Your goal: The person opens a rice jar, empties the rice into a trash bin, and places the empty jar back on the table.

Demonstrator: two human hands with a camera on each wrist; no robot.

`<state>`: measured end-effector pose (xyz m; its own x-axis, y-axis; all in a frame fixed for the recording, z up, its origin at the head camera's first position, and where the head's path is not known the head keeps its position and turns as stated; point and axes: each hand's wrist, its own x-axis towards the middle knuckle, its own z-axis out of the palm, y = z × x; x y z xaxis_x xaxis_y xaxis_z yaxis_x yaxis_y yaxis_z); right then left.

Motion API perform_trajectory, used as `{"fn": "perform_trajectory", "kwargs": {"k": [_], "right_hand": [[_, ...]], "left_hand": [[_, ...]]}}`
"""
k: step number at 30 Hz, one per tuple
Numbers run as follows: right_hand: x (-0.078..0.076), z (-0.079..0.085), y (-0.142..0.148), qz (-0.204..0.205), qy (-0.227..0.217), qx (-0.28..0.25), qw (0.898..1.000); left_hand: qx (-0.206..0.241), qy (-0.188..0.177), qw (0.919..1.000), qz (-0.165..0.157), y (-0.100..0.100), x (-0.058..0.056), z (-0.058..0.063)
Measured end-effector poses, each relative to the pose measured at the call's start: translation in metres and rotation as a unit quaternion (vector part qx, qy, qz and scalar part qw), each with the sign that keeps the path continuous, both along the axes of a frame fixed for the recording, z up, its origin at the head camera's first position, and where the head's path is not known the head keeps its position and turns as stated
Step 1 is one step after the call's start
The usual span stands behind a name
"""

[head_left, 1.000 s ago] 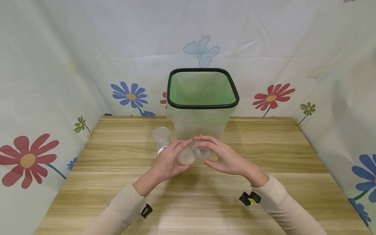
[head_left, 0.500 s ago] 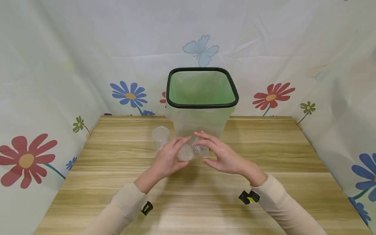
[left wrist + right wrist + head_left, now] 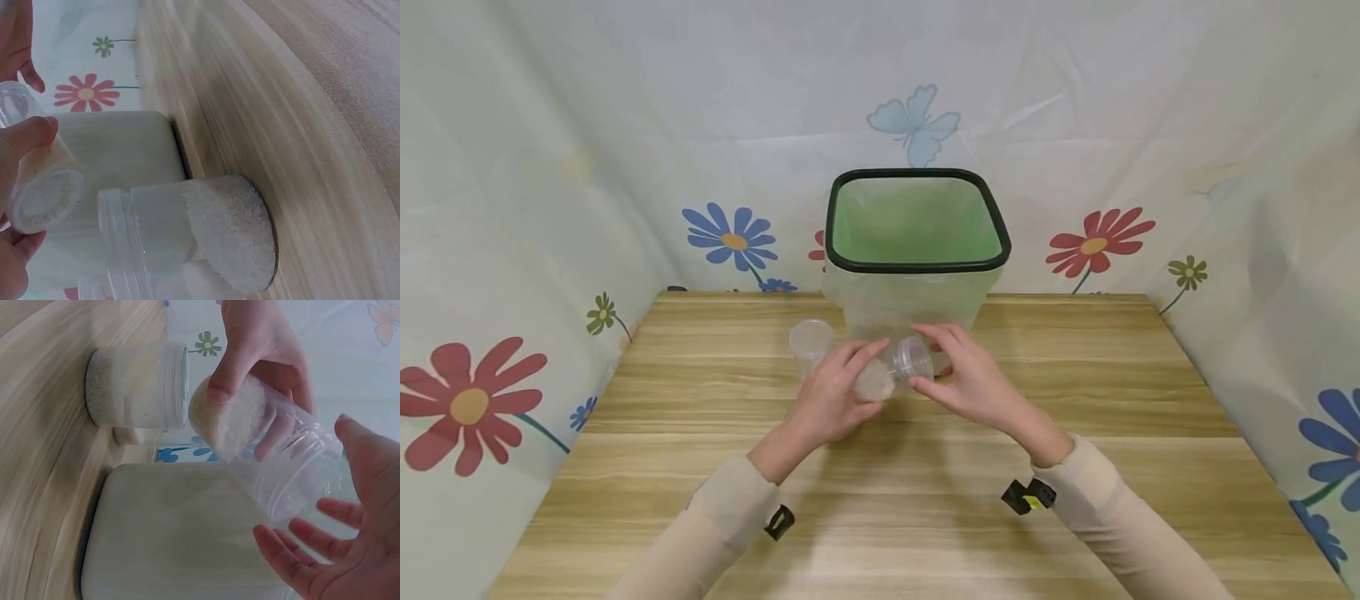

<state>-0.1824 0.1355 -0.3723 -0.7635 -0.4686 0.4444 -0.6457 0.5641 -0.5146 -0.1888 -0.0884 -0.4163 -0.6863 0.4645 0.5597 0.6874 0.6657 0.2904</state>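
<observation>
A clear plastic jar [image 3: 269, 481] with white grains [image 3: 240, 422] heaped toward its base lies tilted in the air, ringed mouth toward the right. My left hand [image 3: 831, 392] grips it near the base, thumb on one side and fingers on the other. Around the mouth end, my right hand [image 3: 977, 379] has its fingers spread; the right wrist view shows a gap between these fingers and the rim. Left of the left hand stands a similar clear jar [image 3: 811, 340], its lower part filled with white grains [image 3: 234, 231] in the left wrist view.
A pale green bin [image 3: 917, 292] with a black rim [image 3: 917, 268] stands at the back, right beyond the hands. Another jar [image 3: 128, 435] shows partly behind the standing one. All rest on a wood-grain table [image 3: 1075, 375], backed by a flowered curtain [image 3: 737, 100].
Both hands and the held jar have shifted slightly toward the bin. My right hand has turned, and its fingers have moved off the jar's mouth, which now shows more plainly.
</observation>
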Motion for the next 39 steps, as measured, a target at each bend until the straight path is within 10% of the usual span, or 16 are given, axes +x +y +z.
{"fn": "perform_trajectory", "kwargs": {"k": [23,39], "right_hand": [[-0.0035,0.0022,0.0032,0.028,-0.039,-0.012,0.999],[-0.0070,-0.0024,0.0086,0.095,0.062,0.019,0.993]], "left_hand": [[0.000,0.000,1.0000,0.002,0.0065,0.0010,0.0026],[0.006,0.004,1.0000,0.002,0.0072,0.0006,0.0005]]}}
